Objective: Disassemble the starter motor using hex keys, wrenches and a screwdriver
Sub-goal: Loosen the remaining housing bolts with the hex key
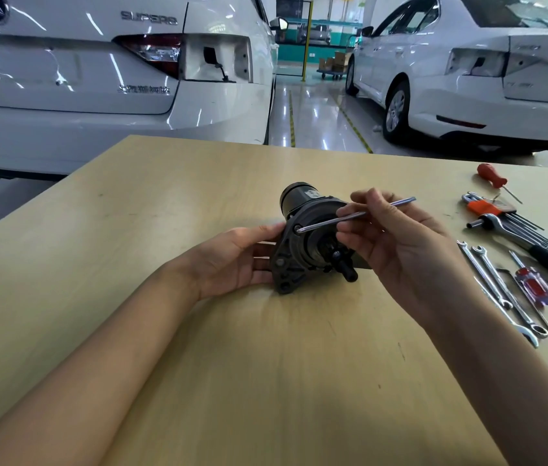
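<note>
A black starter motor (303,240) lies on the wooden table (198,183), its mounting flange turned toward me and its cylindrical body pointing away. My left hand (235,260) holds the flange from the left, thumb on its upper edge. My right hand (390,237) pinches a shiny hex key (353,216). The key's short end sits in a bolt at the flange's upper left. Its long arm slants up to the right, past my fingers.
Tools lie along the table's right side: a red-handled screwdriver (491,175), a hex key set in an orange holder (488,207), a black-handled ratchet (531,247), two combination wrenches (498,284) and a red-and-purple screwdriver (535,287). White cars stand beyond the table.
</note>
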Action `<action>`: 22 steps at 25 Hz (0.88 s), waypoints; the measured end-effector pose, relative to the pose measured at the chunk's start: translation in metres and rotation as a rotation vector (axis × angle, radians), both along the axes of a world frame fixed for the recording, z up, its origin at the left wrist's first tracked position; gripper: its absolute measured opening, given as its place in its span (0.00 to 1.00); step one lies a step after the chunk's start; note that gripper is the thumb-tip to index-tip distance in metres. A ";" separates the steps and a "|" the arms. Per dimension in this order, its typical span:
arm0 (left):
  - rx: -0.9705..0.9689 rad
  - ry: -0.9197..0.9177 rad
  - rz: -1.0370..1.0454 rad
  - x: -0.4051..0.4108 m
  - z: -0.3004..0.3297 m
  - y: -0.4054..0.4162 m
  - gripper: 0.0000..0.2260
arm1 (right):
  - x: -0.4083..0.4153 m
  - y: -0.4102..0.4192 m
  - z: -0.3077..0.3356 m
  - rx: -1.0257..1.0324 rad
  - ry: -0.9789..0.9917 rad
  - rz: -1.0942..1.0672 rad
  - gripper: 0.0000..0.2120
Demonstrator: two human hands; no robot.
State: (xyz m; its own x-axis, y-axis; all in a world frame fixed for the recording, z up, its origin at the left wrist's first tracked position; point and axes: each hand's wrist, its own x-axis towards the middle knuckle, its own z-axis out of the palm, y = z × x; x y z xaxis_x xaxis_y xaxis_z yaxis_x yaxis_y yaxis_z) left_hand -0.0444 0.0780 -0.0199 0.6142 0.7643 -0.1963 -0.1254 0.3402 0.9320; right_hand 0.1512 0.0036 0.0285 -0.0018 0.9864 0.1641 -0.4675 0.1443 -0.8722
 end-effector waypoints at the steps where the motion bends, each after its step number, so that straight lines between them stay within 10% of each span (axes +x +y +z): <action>1: -0.001 0.002 -0.001 0.000 0.000 0.000 0.13 | 0.001 0.000 0.000 -0.009 -0.005 -0.015 0.07; 22: 0.144 0.138 0.022 0.011 0.006 -0.011 0.23 | 0.000 -0.004 -0.006 0.041 -0.178 -0.261 0.07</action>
